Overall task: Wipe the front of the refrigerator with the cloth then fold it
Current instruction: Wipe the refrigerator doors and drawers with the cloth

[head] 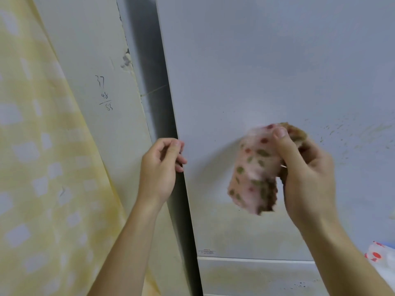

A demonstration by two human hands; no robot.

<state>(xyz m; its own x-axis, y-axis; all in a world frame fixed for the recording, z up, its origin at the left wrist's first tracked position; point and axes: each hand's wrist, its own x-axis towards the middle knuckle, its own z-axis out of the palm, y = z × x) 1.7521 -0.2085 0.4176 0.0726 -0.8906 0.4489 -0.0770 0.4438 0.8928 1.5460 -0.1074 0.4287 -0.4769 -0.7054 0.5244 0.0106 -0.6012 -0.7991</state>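
The white refrigerator front (267, 71) fills the upper and right part of the view, with small dirty specks at its right. My right hand (307, 174) grips a pink cloth (254, 167) with red and green spots, held just in front of the door; the cloth hangs blurred from my thumb and fingers. My left hand (160, 167) is raised at the door's left edge with its fingers curled and thumb against the fingertips, holding nothing that I can see.
A yellow checked curtain (38, 157) hangs at the left. A pale wall (102, 86) with pencilled numbers lies between curtain and fridge. A lower door seam (245, 258) crosses below. A white bag with red print (378, 255) sits at the right edge.
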